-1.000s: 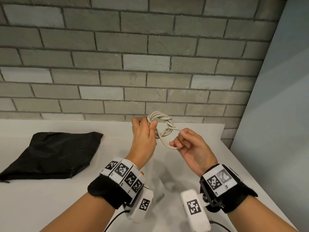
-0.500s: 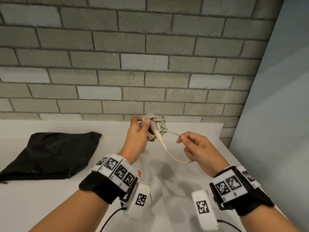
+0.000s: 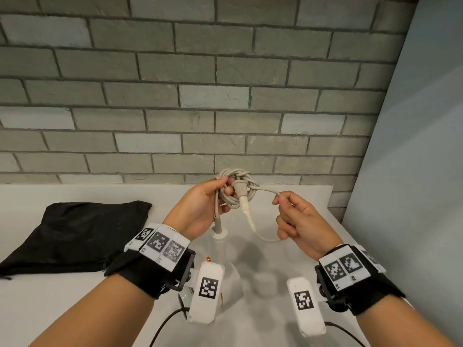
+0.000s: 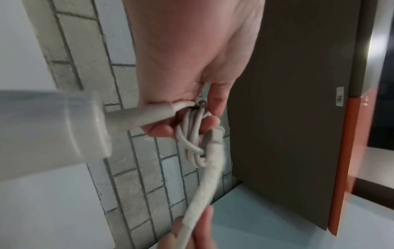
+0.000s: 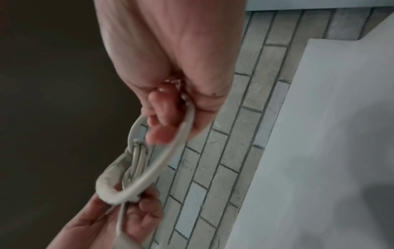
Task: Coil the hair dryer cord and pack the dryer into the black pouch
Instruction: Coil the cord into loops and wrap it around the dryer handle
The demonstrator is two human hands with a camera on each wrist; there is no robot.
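Note:
My left hand grips a coil of beige cord above the back of the white table. The plug lies across the front of the coil, and its cord sags in a loop to my right hand, which pinches that cord to the right of the coil. The white hair dryer hangs below my left hand, partly hidden by the wrist camera. In the left wrist view its handle and the coil are close up. The black pouch lies flat at the left.
The white table ends at a grey brick wall behind. A pale blue panel closes off the right side. Black cables trail from both wrist cameras near the table's front edge.
My right hand has drawn the plug end out of the coil, away to the right, leaving a sagging loop. My left hand has turned more palm-up with the coil.

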